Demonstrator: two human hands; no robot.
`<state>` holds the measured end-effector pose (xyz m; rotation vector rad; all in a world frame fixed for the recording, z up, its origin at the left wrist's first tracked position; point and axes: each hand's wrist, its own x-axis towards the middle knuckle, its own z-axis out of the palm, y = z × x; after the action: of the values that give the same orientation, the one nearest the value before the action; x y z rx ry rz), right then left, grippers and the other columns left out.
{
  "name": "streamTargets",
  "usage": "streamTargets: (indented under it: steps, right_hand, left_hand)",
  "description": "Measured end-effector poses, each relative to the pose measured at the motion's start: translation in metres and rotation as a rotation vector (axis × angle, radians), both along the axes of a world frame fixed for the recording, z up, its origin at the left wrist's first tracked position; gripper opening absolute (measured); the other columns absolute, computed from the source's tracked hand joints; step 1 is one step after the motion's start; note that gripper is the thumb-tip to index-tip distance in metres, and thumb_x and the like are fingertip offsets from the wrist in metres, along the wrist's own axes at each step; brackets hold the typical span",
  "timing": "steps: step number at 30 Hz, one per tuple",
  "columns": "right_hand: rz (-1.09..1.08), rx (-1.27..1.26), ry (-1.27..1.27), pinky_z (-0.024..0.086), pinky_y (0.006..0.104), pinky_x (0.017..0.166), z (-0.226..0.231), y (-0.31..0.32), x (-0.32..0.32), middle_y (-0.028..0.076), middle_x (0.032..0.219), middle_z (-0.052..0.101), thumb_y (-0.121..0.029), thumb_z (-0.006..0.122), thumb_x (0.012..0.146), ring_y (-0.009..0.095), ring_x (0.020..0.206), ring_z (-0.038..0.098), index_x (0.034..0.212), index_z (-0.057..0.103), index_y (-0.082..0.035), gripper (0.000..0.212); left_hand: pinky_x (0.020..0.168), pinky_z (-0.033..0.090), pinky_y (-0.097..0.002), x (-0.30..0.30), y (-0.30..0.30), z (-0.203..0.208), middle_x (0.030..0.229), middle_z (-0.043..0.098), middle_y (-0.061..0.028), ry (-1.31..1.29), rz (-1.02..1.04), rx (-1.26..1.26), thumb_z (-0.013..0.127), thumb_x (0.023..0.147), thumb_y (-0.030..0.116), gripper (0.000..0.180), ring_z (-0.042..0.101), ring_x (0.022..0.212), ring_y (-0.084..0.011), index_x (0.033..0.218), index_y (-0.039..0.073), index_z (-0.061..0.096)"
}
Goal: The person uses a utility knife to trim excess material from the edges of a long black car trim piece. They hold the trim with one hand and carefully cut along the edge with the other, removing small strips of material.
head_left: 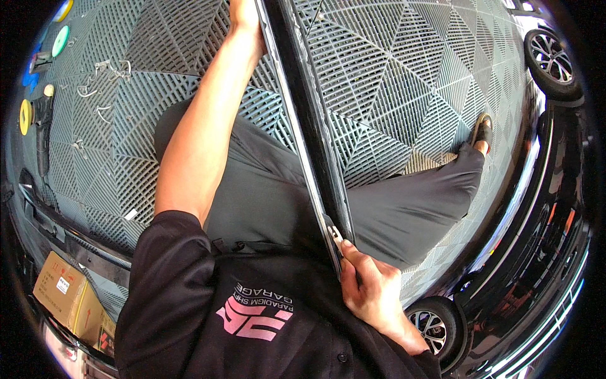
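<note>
A long black car trim piece (319,120) with a bright edge runs from the top of the view down across my lap. My right hand (372,284) is closed on a slim silver cutter knife (336,236), its tip against the trim's lower part. That hand's fingers are bent, with thumb and forefinger around the handle. At the top edge, my left hand (245,14) is by the upper part of the trim. Its fingers are cut off by the frame and hidden behind the trim.
I sit on a grey slatted tile floor (404,57), legs spread. Curled pale scraps (104,76) lie to the left, with a black polisher (44,129) farther out. Cardboard boxes (63,294) stand at the lower left. A black car (536,240) lines the right side.
</note>
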<state>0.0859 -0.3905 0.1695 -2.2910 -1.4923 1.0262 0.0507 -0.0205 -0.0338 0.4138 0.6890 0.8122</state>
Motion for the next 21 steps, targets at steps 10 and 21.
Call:
streamTargets:
  steps: [10, 21]
  right_hand:
    - [0.022, 0.052, -0.038, 0.045, 0.0377, 0.044, -0.005, -0.019, 0.000, 0.008, 0.058, 0.056, 0.000, 0.069, 0.079, 0.027, 0.043, 0.055, 0.120, 0.064, -0.003, 0.041]
    - [0.003, -0.037, 0.033, 0.051, 0.0354, 0.051, 0.005, -0.030, 0.000, 0.014, 0.070, 0.066, 0.007, 0.067, 0.081, 0.028, 0.053, 0.065, 0.113, 0.065, 0.001, 0.033]
  left_hand:
    - [0.040, 0.035, -0.0314, 0.002, 0.001, -0.002, 0.054, 0.038, -0.0015, 0.012, -0.011, -0.006, 0.041, 0.097, 0.057, 0.049, 0.040, 0.045, -0.0166, 0.074, 0.014, 0.049]
    - [0.041, 0.035, -0.0313, -0.002, 0.000, 0.000, 0.054, 0.038, -0.0014, 0.039, -0.006, -0.004, 0.041, 0.097, 0.057, 0.050, 0.040, 0.045, -0.0164, 0.073, 0.014, 0.049]
